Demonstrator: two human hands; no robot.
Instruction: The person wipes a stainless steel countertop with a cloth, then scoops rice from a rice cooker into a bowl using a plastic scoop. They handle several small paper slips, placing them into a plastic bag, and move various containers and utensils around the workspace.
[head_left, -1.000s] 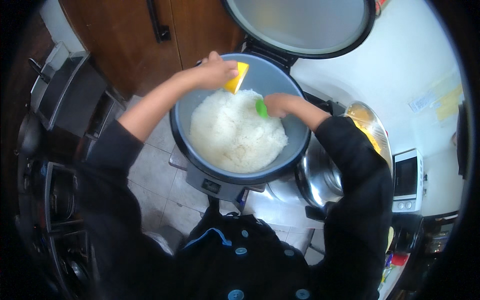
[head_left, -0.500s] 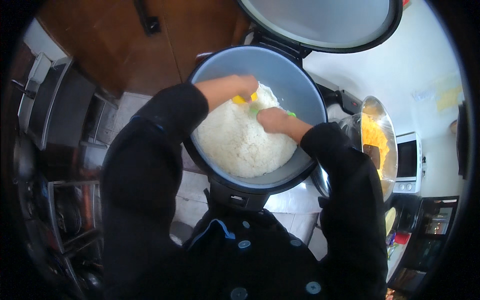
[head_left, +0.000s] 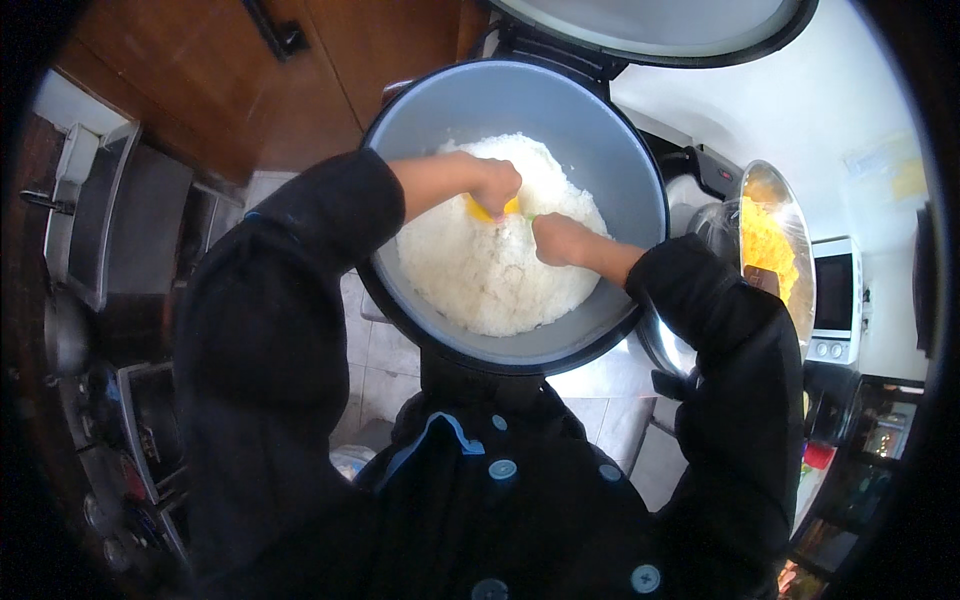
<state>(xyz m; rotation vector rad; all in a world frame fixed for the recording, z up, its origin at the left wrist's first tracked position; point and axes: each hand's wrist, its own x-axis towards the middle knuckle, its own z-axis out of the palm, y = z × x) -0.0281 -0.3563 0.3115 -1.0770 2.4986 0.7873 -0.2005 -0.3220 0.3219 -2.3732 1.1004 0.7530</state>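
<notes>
A large round rice cooker (head_left: pixel 640 175) stands open before me, its grey pot holding a broad mound of white rice (head_left: pixel 500 290). My left hand (head_left: pixel 492 187) is closed over the far part of the mound. Below its fingers shows a yellow plastic utensil (head_left: pixel 482 211), partly sunk in the rice. My right hand (head_left: pixel 562 241) makes a fist just right of the mound's middle, close to the left one. A small bit of a green utensil (head_left: pixel 530 217) peeks out by its fingers. The working ends of both utensils are hidden by rice and hands.
The cooker's raised lid (head_left: pixel 690 30) is at the far side. To the right sits a metal bowl (head_left: pixel 806 225) of yellow shredded food (head_left: pixel 765 245) under clear film, with a white microwave (head_left: pixel 835 300) beyond. Brown cabinet doors (head_left: pixel 230 90) stand far left; metal racks (head_left: pixel 150 420) line the left.
The view has shifted, so the cooker sits higher in it. Both hands remain over the rice; the right fist has turned and less green shows, while more yellow shows under the left hand.
</notes>
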